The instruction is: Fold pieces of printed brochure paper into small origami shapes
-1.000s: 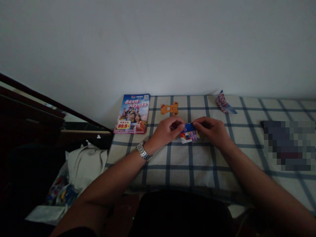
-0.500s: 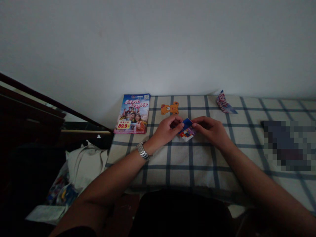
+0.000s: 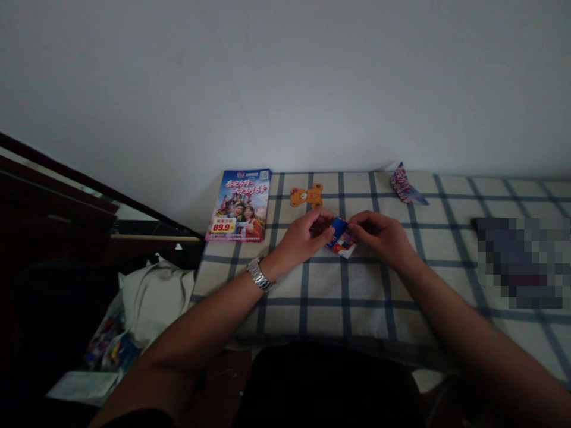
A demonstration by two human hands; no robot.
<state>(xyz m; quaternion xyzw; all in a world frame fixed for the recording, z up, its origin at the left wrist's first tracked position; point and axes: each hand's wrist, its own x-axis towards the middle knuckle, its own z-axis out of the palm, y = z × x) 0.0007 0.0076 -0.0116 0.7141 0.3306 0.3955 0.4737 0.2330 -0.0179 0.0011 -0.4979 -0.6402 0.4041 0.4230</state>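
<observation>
A small folded piece of colourful paper (image 3: pixel 341 236), blue, red and white, sits between both my hands just above the checked tablecloth (image 3: pixel 348 291). My left hand (image 3: pixel 303 235), with a metal watch on its wrist, pinches the paper's left edge. The paper's right edge is gripped by the curled fingers of my right hand (image 3: pixel 379 235). The paper is tilted, its white corner pointing down toward me.
A colourful brochure (image 3: pixel 241 205) lies at the table's far left corner. An orange bear cutout (image 3: pixel 307 195) lies beside it. Another folded patterned paper (image 3: pixel 405 186) rests near the wall. A blurred dark object (image 3: pixel 521 261) lies at right. Cloth and bags (image 3: pixel 143 297) sit left of the table.
The folded paper has been turned and folded smaller between my fingers, going from lying flat and wide to a tilted, narrower shape. Both hands stayed in place.
</observation>
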